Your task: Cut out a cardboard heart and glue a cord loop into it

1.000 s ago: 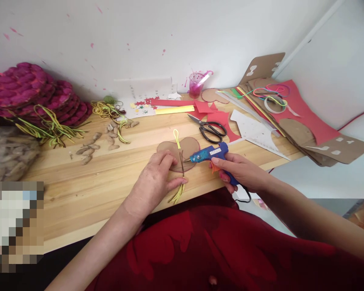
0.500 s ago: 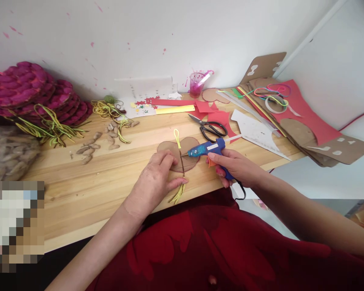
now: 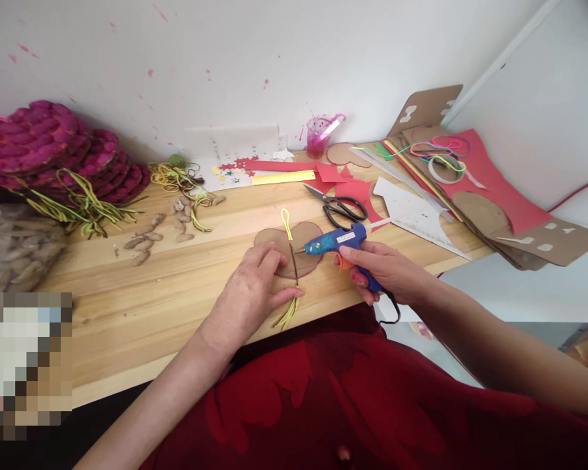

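Note:
A brown cardboard heart [image 3: 308, 243] lies on the wooden table. Down its middle runs a dark cord [image 3: 294, 264], with a yellow loop [image 3: 286, 223] at the top and a yellow-green tassel [image 3: 289, 314] at the bottom. My left hand [image 3: 249, 284] rests on the heart's left side, fingers bent and apart, the thumb by the cord just above the tassel; nothing is seen held in it. My right hand [image 3: 377, 271] is wrapped round a blue glue gun [image 3: 336, 241] with an orange trigger. The gun's nozzle points left, close to the cord.
Black scissors [image 3: 343, 207] lie behind the glue gun. Peanuts [image 3: 147, 238] and yarn [image 3: 174, 176] are to the left, near stacked magenta pieces [image 3: 34, 147]. A pink-stained cup [image 3: 317, 137] stands by the wall. Red paper [image 3: 490, 176] and cardboard pile at the right.
My right hand has moved slightly right with the glue gun, and the nozzle has drawn back a little from the cord. My left hand has stayed in place.

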Demonstrator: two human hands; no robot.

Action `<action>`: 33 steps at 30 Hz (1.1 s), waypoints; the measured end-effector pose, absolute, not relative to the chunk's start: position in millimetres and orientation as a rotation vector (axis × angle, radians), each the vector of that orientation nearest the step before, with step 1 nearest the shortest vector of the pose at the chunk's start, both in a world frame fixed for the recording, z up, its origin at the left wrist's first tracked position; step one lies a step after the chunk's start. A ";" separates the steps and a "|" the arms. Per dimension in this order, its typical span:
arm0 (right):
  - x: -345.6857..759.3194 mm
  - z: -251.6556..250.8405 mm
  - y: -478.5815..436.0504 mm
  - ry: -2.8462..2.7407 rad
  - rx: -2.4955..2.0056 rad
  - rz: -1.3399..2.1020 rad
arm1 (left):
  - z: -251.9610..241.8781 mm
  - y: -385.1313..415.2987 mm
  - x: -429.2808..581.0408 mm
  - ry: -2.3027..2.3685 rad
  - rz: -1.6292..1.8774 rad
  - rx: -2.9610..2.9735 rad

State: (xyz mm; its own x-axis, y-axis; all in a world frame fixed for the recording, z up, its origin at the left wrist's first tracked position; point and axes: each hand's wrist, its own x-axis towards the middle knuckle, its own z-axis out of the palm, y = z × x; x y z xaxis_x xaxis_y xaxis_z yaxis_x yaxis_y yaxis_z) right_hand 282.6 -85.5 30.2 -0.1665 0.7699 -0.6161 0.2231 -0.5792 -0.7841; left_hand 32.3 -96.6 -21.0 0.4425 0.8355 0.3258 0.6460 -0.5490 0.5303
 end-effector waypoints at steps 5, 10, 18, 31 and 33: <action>284.3 27.4 -85.5 -1.140 -1.719 1.842 | -21.0 -96.8 32.5 1.267 0.806 2.366; 276.7 28.1 -76.3 -1.099 -1.737 1.798 | -21.4 -96.7 32.4 1.269 0.811 2.368; 287.1 28.3 -82.0 -1.101 -1.687 1.861 | -22.0 -96.5 32.5 1.276 0.809 2.366; 279.4 26.1 -74.1 -1.171 -1.707 1.765 | -23.6 -96.7 31.8 1.291 0.794 2.379; 278.8 25.1 -72.8 -1.224 -1.694 1.726 | -23.8 -96.5 31.7 1.295 0.792 2.385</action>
